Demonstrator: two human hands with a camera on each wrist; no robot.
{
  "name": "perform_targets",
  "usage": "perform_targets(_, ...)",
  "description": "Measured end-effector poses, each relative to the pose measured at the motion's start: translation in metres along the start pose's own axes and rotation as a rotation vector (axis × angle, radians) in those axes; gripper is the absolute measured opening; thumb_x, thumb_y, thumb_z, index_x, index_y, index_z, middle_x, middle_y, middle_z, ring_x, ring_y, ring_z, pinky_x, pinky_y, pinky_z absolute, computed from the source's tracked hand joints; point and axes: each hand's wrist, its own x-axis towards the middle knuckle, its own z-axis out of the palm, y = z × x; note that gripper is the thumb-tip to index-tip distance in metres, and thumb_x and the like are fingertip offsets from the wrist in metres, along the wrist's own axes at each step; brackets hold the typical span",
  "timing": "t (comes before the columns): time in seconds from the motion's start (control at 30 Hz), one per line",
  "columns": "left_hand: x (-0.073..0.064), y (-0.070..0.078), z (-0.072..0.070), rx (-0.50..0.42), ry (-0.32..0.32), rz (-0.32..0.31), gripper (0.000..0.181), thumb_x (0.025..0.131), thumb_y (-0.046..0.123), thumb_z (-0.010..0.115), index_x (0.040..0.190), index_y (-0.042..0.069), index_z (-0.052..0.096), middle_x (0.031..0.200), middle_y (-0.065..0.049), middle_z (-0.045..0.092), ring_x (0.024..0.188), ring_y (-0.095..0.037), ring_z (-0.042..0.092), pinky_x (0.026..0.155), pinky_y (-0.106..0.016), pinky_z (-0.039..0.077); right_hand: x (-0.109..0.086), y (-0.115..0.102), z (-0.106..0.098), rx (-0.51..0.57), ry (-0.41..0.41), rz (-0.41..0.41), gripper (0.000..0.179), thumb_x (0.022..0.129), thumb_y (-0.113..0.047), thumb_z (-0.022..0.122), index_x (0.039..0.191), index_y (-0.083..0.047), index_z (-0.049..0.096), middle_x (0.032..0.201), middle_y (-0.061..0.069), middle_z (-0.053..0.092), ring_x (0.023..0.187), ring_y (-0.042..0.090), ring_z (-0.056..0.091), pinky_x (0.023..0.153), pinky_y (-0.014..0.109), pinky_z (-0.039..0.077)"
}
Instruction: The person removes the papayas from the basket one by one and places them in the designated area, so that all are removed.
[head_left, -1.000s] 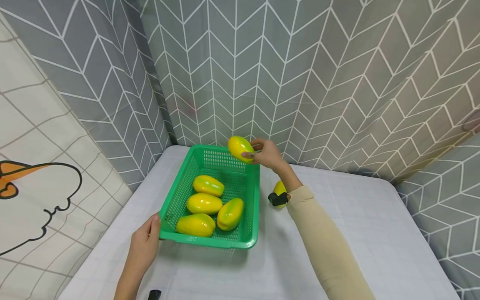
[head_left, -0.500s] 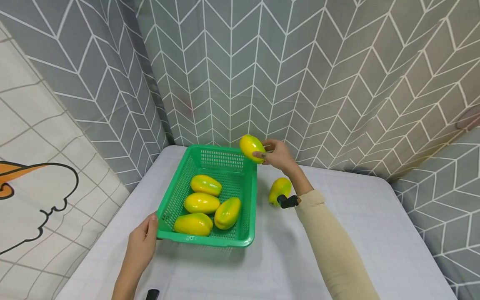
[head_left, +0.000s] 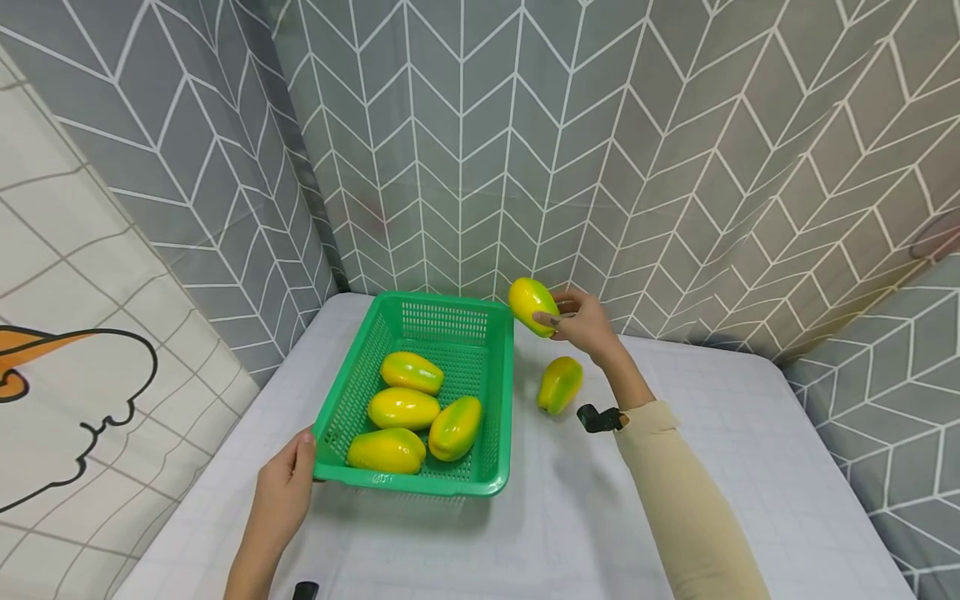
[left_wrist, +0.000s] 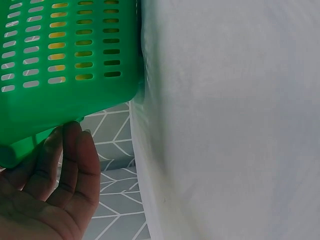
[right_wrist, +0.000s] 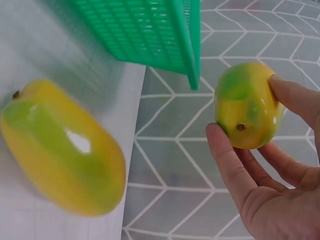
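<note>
In the head view, my right hand (head_left: 588, 323) holds a yellow-green papaya (head_left: 529, 302) between thumb and fingers, raised just off the back right corner of the green plastic basket (head_left: 457, 486). The right wrist view shows its blunt end with a brown stem spot. My left hand (head_left: 286, 477) grips the basket's rim at the near left corner, thumb on top; the left wrist view shows the fingers curled under the edge. Several papayas (head_left: 406, 408) lie in the basket's left and front part. Another papaya (head_left: 560, 385) rests on the table, right of the basket and below my right hand.
A white cloth covers the table (head_left: 712, 467). Grey herringbone curtains (head_left: 600, 167) hang close behind its back edge, and a white checked curtain (head_left: 97, 250) with a cartoon print hangs on the left.
My right hand has carried the papaya rightward, from above the basket's back right corner to just outside it. The papaya on the table has come into full view. My left hand keeps its grip.
</note>
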Motion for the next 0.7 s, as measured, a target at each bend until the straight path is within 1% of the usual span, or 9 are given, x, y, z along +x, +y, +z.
perform_targets(0.1, 0.000, -0.001, 0.000, 0.004, 0.008, 0.010, 0.054, 0.117, 0.033, 0.034, 0.147, -0.005, 0.058, 0.116, -0.023, 0.073, 0.091, -0.021, 0.058, 0.072, -0.021, 0.049, -0.005, 0.004, -0.007, -0.003, 0.013, 0.009, 0.067, 0.097, -0.032, 0.079, 0.150, -0.002, 0.051, 0.149, 0.025, 0.055, 0.121, 0.038, 0.068, 0.092, 0.039, 0.064)
perform_targets(0.17, 0.000, -0.001, 0.000, 0.005, 0.012, 0.011, 0.054, 0.117, 0.033, 0.035, 0.146, -0.004, 0.059, 0.113, -0.022, 0.073, 0.089, -0.020, 0.058, 0.071, -0.021, 0.048, -0.009, 0.006, -0.011, -0.018, 0.026, 0.016, 0.067, 0.097, -0.034, 0.079, 0.150, -0.003, 0.051, 0.150, 0.024, 0.055, 0.120, 0.039, 0.069, 0.091, 0.037, 0.064)
perform_targets(0.2, 0.001, -0.001, 0.001, 0.005, 0.014, 0.012, 0.053, 0.116, 0.033, 0.035, 0.146, -0.004, 0.060, 0.114, -0.021, 0.073, 0.089, -0.020, 0.058, 0.072, -0.021, 0.049, -0.011, 0.008, -0.013, -0.023, 0.033, 0.019, 0.067, 0.097, -0.034, 0.078, 0.150, -0.002, 0.051, 0.150, 0.024, 0.055, 0.119, 0.039, 0.070, 0.090, 0.037, 0.064)
perform_targets(0.27, 0.001, -0.001, 0.001, 0.009, 0.014, 0.013, 0.054, 0.116, 0.033, 0.035, 0.146, -0.004, 0.059, 0.120, -0.023, 0.073, 0.094, -0.022, 0.060, 0.077, -0.026, 0.054, -0.015, 0.010, -0.016, -0.034, 0.053, 0.034, 0.067, 0.097, -0.035, 0.078, 0.149, -0.002, 0.052, 0.150, 0.024, 0.056, 0.117, 0.039, 0.071, 0.091, 0.037, 0.064)
perform_targets(0.33, 0.000, 0.000, 0.001, 0.009, 0.009, 0.010, 0.054, 0.117, 0.034, 0.034, 0.147, -0.004, 0.058, 0.126, -0.025, 0.072, 0.100, -0.025, 0.062, 0.083, -0.036, 0.059, -0.019, 0.013, -0.018, -0.037, 0.071, 0.052, 0.068, 0.098, -0.036, 0.078, 0.150, -0.002, 0.051, 0.150, 0.024, 0.056, 0.116, 0.039, 0.071, 0.092, 0.038, 0.064)
perform_targets(0.4, 0.000, -0.001, 0.001, 0.006, 0.004, 0.005, 0.055, 0.117, 0.033, 0.034, 0.147, -0.005, 0.057, 0.130, -0.026, 0.071, 0.103, -0.027, 0.062, 0.085, -0.038, 0.059, -0.023, 0.015, -0.020, -0.028, 0.087, 0.069, 0.070, 0.097, -0.036, 0.078, 0.151, -0.001, 0.050, 0.150, 0.025, 0.055, 0.118, 0.039, 0.071, 0.093, 0.037, 0.064)
perform_targets(0.47, 0.000, 0.000, 0.000, 0.009, 0.005, -0.004, 0.055, 0.117, 0.034, 0.034, 0.148, -0.004, 0.058, 0.130, -0.025, 0.071, 0.103, -0.027, 0.062, 0.084, -0.033, 0.058, -0.027, 0.018, -0.023, -0.024, 0.100, 0.082, 0.072, 0.098, -0.037, 0.078, 0.152, -0.001, 0.049, 0.151, 0.025, 0.054, 0.119, 0.039, 0.070, 0.092, 0.036, 0.064)
perform_targets(0.57, 0.001, 0.000, 0.000, -0.001, -0.002, -0.016, 0.055, 0.117, 0.035, 0.034, 0.147, -0.004, 0.058, 0.121, -0.024, 0.072, 0.094, -0.024, 0.059, 0.074, -0.022, 0.050, -0.033, 0.022, -0.027, -0.029, 0.116, 0.093, 0.071, 0.098, -0.037, 0.078, 0.152, -0.001, 0.049, 0.152, 0.026, 0.054, 0.118, 0.039, 0.071, 0.091, 0.035, 0.064)
perform_targets(0.7, 0.000, 0.000, 0.000, 0.000, -0.002, -0.018, 0.056, 0.116, 0.036, 0.034, 0.147, -0.004, 0.059, 0.110, -0.020, 0.072, 0.087, -0.018, 0.057, 0.071, -0.021, 0.048, -0.042, 0.029, -0.031, -0.042, 0.134, 0.116, 0.074, 0.097, -0.040, 0.078, 0.152, 0.000, 0.048, 0.153, 0.026, 0.054, 0.119, 0.040, 0.071, 0.088, 0.031, 0.064)
